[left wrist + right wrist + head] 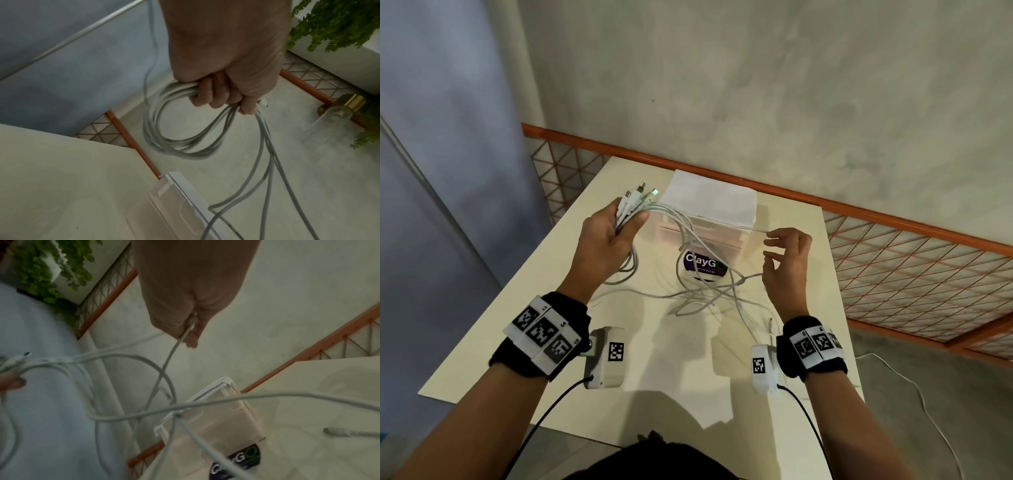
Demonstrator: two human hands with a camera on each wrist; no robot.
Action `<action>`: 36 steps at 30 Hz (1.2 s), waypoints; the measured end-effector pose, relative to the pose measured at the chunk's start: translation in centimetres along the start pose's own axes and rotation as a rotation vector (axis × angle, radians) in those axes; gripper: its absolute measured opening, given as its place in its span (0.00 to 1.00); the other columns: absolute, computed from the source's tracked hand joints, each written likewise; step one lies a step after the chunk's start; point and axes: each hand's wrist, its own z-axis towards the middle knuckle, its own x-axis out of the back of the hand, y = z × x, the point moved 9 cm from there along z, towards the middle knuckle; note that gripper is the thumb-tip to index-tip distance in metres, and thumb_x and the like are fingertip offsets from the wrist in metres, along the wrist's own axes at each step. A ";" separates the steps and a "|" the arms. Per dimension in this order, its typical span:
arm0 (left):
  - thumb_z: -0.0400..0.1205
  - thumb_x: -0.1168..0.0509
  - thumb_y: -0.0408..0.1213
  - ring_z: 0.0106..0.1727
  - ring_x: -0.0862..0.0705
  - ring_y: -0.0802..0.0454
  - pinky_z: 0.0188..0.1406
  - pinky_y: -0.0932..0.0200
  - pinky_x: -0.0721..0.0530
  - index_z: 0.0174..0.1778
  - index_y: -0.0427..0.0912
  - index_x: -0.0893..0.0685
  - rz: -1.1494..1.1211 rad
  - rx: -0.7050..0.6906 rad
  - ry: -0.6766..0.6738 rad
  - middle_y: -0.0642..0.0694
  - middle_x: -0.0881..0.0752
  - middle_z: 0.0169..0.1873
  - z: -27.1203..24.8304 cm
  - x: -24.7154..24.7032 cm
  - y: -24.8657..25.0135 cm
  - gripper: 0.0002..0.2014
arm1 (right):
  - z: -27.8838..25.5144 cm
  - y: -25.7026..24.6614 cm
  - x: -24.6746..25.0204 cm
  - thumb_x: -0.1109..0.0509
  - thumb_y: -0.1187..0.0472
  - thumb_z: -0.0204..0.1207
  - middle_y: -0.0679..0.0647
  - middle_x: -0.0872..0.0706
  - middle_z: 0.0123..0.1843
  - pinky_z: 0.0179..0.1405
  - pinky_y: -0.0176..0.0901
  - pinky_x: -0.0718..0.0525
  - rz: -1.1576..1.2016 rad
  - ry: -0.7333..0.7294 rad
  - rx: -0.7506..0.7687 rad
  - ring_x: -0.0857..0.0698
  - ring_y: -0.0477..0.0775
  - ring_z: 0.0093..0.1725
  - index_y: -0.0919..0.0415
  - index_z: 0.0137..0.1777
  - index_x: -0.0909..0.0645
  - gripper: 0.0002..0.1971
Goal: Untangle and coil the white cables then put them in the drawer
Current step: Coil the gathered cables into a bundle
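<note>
- Left hand (608,236): fist closed round a bundle of cables (698,284), plugs (638,197) sticking up past the thumb, several finished loops hanging under the fingers (213,95) in the left wrist view; too many turns in one fist, so likely to slip a loop and undo the coil if the pull from the right comes sharp
- Plugs bunched together at the top: prone to hook a passing strand and start a new knot
- Middle: loose strands crossing each other low over the table (500,329) in front of the drawer (709,219), sticker (705,265) half hidden behind them; a tug on the wrong strand liable to tighten the crossing instead of freeing it
- Drawer, apparently shut, just behind the tangle: a taut strand dragging across its top could shift it toward the far edge
- Right hand (787,260): thumb and forefinger pinching a single strand, other fingers loosely spread, strand running back to the left fist; thin pinch, easy to lose if the strand snags
- Loose end (337,433) lying on the table by the right wrist: apt to whip or fall off the edge when drawn in
</note>
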 end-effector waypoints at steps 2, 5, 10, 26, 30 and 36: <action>0.82 0.35 0.45 0.25 0.26 0.60 0.28 0.71 0.29 0.52 0.42 0.16 0.002 -0.008 -0.004 0.50 0.22 0.24 0.0 0.1 0.1 0.11 | -0.1 -0.8 0.3 0.39 0.87 0.63 0.58 0.33 0.60 0.50 0.25 0.18 -0.026 0.044 0.050 0.21 0.48 0.52 0.66 0.60 0.28 0.27; 0.82 0.35 0.44 0.26 0.26 0.60 0.31 0.68 0.27 0.50 0.42 0.17 -0.050 -0.026 -0.071 0.53 0.20 0.26 -0.3 -0.6 0.9 0.09 | 0.3 -0.1 -0.7 0.29 0.81 0.66 0.55 0.27 0.55 0.44 0.26 0.17 0.207 -0.044 -0.103 0.19 0.44 0.45 0.64 0.59 0.29 0.24; 0.82 0.35 0.46 0.30 0.24 0.60 0.35 0.66 0.26 0.50 0.47 0.17 -0.048 -0.086 -0.104 0.60 0.19 0.26 -0.2 -1.0 2.3 0.07 | -0.3 0.0 -4.0 0.24 0.67 0.70 0.60 0.12 0.42 0.51 0.40 0.20 0.407 -0.469 -0.323 0.14 0.49 0.44 0.66 0.52 0.19 0.12; 0.83 0.37 0.44 0.43 0.14 0.48 0.47 0.60 0.19 0.55 0.50 0.17 -0.162 -0.107 -0.117 0.44 0.10 0.41 -0.3 -1.3 5.9 0.07 | -3.0 -2.8 -9.1 0.48 0.67 0.86 0.49 0.17 0.60 0.56 0.31 0.22 0.346 -0.752 -0.335 0.18 0.49 0.58 0.58 0.78 0.33 0.21; 0.83 0.36 0.46 0.42 0.15 0.37 0.48 0.46 0.18 0.52 0.62 0.19 -0.193 -0.120 -0.055 0.30 0.12 0.45 -0.2 -0.5 6.5 0.05 | -7.3 -2.5 -11.0 0.46 0.64 0.86 0.55 0.20 0.72 0.54 0.48 0.16 0.519 -1.043 -0.529 0.14 0.58 0.60 0.49 0.80 0.41 0.24; 0.82 0.35 0.45 0.38 0.22 0.50 0.42 0.54 0.22 0.51 0.68 0.21 -0.213 -0.132 0.025 0.36 0.13 0.37 0.0 0.8 6.5 0.09 | -9.5 -0.7 -11.2 0.43 0.54 0.84 0.51 0.10 0.55 0.70 0.44 0.23 0.301 -1.229 -0.475 0.15 0.37 0.59 0.53 0.65 0.21 0.15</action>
